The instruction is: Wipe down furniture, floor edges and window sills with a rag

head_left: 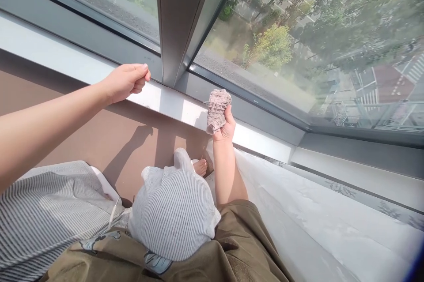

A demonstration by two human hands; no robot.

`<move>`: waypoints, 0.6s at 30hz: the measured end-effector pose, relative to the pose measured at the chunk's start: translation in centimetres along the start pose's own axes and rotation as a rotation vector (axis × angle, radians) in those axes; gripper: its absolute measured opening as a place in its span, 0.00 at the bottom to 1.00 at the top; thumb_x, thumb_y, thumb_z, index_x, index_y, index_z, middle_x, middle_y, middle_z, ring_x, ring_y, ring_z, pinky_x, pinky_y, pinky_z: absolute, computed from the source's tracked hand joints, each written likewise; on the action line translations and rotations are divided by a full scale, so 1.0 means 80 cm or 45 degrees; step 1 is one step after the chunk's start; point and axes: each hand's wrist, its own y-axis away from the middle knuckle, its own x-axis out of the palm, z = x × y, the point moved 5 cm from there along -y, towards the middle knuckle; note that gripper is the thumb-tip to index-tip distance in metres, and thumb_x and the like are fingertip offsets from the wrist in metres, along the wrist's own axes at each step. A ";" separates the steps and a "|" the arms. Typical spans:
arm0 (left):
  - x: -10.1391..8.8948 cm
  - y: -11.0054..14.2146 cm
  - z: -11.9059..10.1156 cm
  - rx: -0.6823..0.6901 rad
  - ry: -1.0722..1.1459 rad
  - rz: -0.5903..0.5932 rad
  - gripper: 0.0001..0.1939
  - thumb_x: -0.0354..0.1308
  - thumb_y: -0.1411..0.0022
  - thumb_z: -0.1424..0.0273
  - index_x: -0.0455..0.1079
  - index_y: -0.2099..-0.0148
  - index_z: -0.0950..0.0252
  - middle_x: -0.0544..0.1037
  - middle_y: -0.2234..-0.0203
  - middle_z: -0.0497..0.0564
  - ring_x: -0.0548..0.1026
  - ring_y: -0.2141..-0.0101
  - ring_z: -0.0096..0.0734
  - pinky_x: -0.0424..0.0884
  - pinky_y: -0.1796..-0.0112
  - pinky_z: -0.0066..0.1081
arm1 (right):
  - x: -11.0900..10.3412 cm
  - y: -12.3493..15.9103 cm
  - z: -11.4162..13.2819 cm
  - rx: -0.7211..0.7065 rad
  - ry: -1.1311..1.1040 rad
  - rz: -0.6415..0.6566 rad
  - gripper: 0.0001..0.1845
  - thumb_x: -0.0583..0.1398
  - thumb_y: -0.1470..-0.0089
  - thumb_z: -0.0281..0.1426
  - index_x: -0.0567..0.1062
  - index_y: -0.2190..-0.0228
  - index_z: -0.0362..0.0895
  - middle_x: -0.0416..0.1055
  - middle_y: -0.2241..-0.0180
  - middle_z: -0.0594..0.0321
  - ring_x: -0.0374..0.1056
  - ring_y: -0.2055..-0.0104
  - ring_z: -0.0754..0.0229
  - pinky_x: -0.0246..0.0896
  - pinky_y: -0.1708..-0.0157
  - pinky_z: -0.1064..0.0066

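My left hand [127, 82] is raised above the white window ledge [168, 103], its fingers curled in and the thumb pressed against them. Whatever it may pinch is hidden or too small to make out. In my right hand [225, 128] is a folded, crinkled pinkish-grey cleaning cloth [217, 110], held upright with the thumb along its right side. A thin loose thread sticks out from the cloth's left edge. The two hands are well apart, with the cloth in front of the window frame [265, 110].
A thick grey window post [182, 13] stands between two glass panes, trees and a road beyond. A sheer white curtain [318, 202] hangs at the right. Below are brown flooring [89, 127], a bare foot [200, 167] and striped fabric [175, 211] close to my body.
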 end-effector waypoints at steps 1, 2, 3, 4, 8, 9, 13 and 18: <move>0.002 0.000 0.002 0.005 -0.032 0.003 0.18 0.45 0.27 0.71 0.64 0.71 0.68 0.48 0.83 0.42 0.48 0.82 0.18 0.47 0.80 0.22 | 0.001 0.001 0.001 -0.001 0.014 0.012 0.14 0.61 0.43 0.40 0.76 0.58 0.48 0.78 0.52 0.61 0.70 0.42 0.59 0.64 0.38 0.57; 0.004 0.000 0.004 0.012 -0.078 0.007 0.18 0.45 0.27 0.70 0.65 0.71 0.68 0.49 0.83 0.42 0.48 0.82 0.18 0.47 0.80 0.22 | 0.002 0.002 0.002 -0.002 0.025 0.025 0.14 0.61 0.43 0.41 0.76 0.57 0.48 0.78 0.52 0.61 0.70 0.42 0.59 0.64 0.38 0.57; 0.008 0.000 0.006 0.018 -0.137 0.014 0.18 0.46 0.28 0.69 0.67 0.70 0.69 0.50 0.83 0.42 0.49 0.82 0.19 0.47 0.80 0.23 | 0.003 0.003 0.003 -0.003 0.034 0.038 0.14 0.60 0.43 0.41 0.76 0.58 0.47 0.78 0.52 0.61 0.70 0.43 0.59 0.64 0.38 0.58; 0.012 0.001 0.007 0.021 -0.205 0.026 0.17 0.47 0.28 0.68 0.69 0.69 0.69 0.50 0.83 0.43 0.49 0.82 0.20 0.48 0.80 0.23 | 0.005 0.005 0.004 0.000 0.037 0.049 0.14 0.60 0.42 0.41 0.77 0.58 0.47 0.78 0.53 0.61 0.70 0.43 0.59 0.65 0.38 0.59; 0.045 0.003 0.011 0.063 -0.462 0.075 0.17 0.50 0.30 0.62 0.76 0.58 0.68 0.54 0.82 0.44 0.53 0.81 0.23 0.51 0.78 0.25 | 0.017 0.013 0.007 0.060 -0.040 0.049 0.13 0.59 0.41 0.41 0.77 0.60 0.48 0.79 0.57 0.63 0.73 0.46 0.61 0.68 0.42 0.63; 0.057 0.002 0.012 0.087 -0.508 0.074 0.18 0.49 0.30 0.61 0.75 0.53 0.67 0.55 0.82 0.45 0.54 0.80 0.24 0.52 0.77 0.26 | 0.022 0.016 0.008 0.086 -0.079 0.046 0.13 0.58 0.40 0.40 0.77 0.60 0.48 0.80 0.58 0.64 0.73 0.47 0.62 0.69 0.43 0.65; 0.123 -0.006 0.019 0.196 -0.560 0.143 0.25 0.41 0.28 0.58 0.70 0.44 0.67 0.58 0.79 0.45 0.58 0.76 0.28 0.57 0.71 0.29 | 0.042 0.028 0.015 0.162 -0.169 0.041 0.13 0.56 0.38 0.40 0.77 0.58 0.49 0.80 0.60 0.65 0.75 0.50 0.63 0.70 0.45 0.66; 0.189 0.008 0.037 0.246 -0.461 0.683 0.32 0.39 0.31 0.48 0.63 0.78 0.64 0.55 0.83 0.46 0.55 0.78 0.27 0.55 0.72 0.31 | 0.046 0.033 0.031 0.086 -0.133 -0.043 0.15 0.55 0.37 0.39 0.76 0.55 0.47 0.80 0.57 0.64 0.74 0.48 0.61 0.67 0.42 0.61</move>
